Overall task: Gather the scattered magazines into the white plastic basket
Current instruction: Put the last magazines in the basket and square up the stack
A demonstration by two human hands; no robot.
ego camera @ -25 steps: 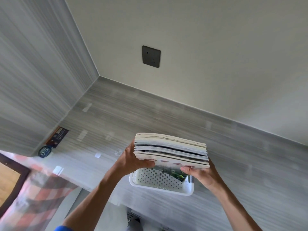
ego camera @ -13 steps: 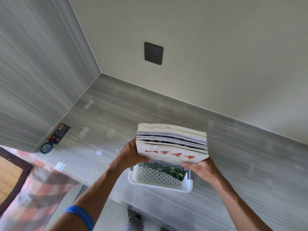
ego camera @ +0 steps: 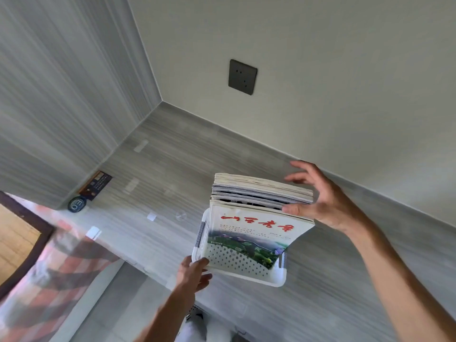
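1. One long grey bench (ego camera: pixel 172 156), set in a corner, with stripes like wood.
2. One pale wall behind, with one dark socket (ego camera: pixel 242 77) on it.
3. One red and white check cloth (ego camera: pixel 49 272), blurry, down at the low left.
4. One stack of magazines (ego camera: pixel 259 206), standing up in the basket. Too many thin edges to count. Front one bent forward, with red letters on top and a green hill picture below.
5. One white plastic basket (ego camera: pixel 246 275) on the bench near its front edge, full of small holes. Holds the whole stack and nothing else to see.
6. Two bare hands. Right hand (ego camera: pixel 328 206) at the top right of the stack, thumb pressed flat on the front magazine, fingers (ego camera: pixel 299 166) spread wide behind the stack, holding nothing.
7. Left hand (ego camera: pixel 192 272) at the low left corner of the basket, fingers loose and touching the rim, not curled round it.
8. One dark card (ego camera: pixel 96 185) and one round dark disc (ego camera: pixel 77 204) near the left wall.
9. A few small white bits (ego camera: pixel 151 216) stuck on the bench top.
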